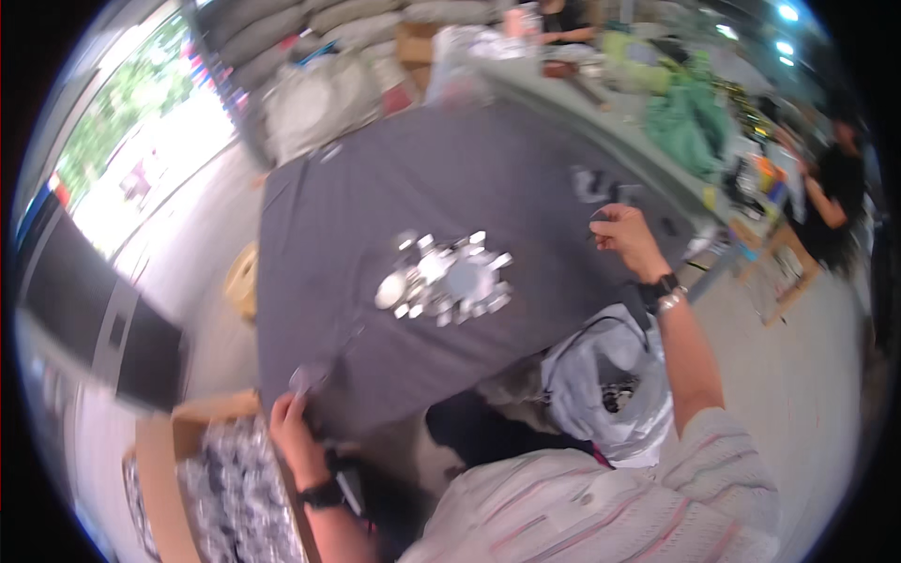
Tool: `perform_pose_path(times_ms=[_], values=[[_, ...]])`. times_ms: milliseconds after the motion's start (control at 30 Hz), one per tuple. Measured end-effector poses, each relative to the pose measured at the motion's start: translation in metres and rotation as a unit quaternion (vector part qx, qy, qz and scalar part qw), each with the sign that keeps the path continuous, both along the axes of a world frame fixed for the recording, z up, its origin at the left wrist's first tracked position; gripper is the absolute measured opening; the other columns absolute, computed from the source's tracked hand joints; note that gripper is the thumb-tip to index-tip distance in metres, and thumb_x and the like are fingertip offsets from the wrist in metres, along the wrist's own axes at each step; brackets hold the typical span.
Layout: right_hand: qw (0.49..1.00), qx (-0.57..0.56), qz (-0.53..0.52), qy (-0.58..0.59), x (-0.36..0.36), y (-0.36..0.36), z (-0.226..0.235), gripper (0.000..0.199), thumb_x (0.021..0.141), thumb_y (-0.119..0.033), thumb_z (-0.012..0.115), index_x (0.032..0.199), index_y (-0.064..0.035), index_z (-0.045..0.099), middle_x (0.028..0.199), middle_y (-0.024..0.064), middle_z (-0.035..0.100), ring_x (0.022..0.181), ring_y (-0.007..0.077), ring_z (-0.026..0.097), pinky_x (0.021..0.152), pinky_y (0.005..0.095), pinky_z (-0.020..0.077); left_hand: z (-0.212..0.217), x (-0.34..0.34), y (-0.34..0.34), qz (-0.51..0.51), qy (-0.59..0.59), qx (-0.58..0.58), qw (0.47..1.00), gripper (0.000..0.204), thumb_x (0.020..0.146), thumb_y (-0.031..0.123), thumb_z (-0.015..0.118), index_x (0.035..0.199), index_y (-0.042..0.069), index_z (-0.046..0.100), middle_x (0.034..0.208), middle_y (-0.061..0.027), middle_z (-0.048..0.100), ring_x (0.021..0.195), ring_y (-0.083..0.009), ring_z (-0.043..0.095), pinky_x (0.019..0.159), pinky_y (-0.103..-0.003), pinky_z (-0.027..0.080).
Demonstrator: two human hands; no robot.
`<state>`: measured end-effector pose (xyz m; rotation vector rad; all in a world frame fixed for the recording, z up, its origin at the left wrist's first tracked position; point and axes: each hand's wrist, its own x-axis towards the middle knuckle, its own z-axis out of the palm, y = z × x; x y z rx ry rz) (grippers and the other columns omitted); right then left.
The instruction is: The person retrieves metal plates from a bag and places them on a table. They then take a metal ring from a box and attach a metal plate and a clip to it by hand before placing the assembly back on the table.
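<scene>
My left hand (pixel 293 433) is at the table's near left corner, fingers closed on a small translucent piece (pixel 305 378), blurred by motion. Over the right side of the table, my right hand (pixel 627 241) pinches a small dark thing (pixel 595 225), too small to name. Between the hands lies a cluster of small shiny silver-white pieces (pixel 460 280) on the dark grey cloth (pixel 422 169) covering the table. A whitish oval piece (pixel 390 290) is at the cluster's left edge. Beyond my right hand are some clear, glinting pieces (pixel 591 184).
An open cardboard box (pixel 161 488) full of shiny clear packets stands beside my left forearm. A whitish plastic bag (pixel 572 375) with dark items inside hangs near my right forearm. Stacked sacks (pixel 357 38) line the back. A person (pixel 831 192) works at the cluttered right side.
</scene>
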<state>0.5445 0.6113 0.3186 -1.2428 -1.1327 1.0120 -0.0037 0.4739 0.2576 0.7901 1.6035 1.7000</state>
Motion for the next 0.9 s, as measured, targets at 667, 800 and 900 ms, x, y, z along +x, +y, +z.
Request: perform_pose_path(times_ms=[667,800,900], values=[[0.786,0.359,0.478,-0.156,-0.401,-0.012,-0.049,0.016,0.076,-0.003,0.070,0.086,-0.0026,0.057,0.084,0.0073,0.064,0.079,0.0220,0.064,0.074,0.0316,0.0507,-0.001,-0.013,0.017,-0.144,-0.129,-0.013,0.981,0.005,0.083,0.001,0.062,0.079,0.004,0.062,0.078,-0.0020,0.063,0.060,-0.0087,0.055,0.046,-0.022,0.042],[0.772,0.345,0.475,-0.242,-0.401,-0.013,-0.037,0.019,0.075,-0.006,0.071,0.088,-0.0032,0.057,0.088,0.0087,0.067,0.080,0.0256,0.066,0.069,0.0335,0.0524,0.001,-0.008,0.015,-0.124,-0.103,-0.012,0.987,0.005,0.083,0.001,0.060,0.080,0.003,0.062,0.077,-0.0018,0.064,0.059,-0.0068,0.053,0.048,-0.021,0.040],[0.752,0.365,0.472,-0.280,-0.401,-0.010,-0.032,0.019,0.075,-0.008,0.071,0.088,-0.0030,0.057,0.088,0.0092,0.067,0.079,0.0272,0.067,0.067,0.0343,0.0525,-0.012,-0.005,0.012,-0.111,-0.025,0.022,0.993,0.002,0.080,0.002,0.062,0.081,0.001,0.061,0.073,-0.0028,0.063,0.057,-0.0087,0.053,0.049,-0.022,0.041]])
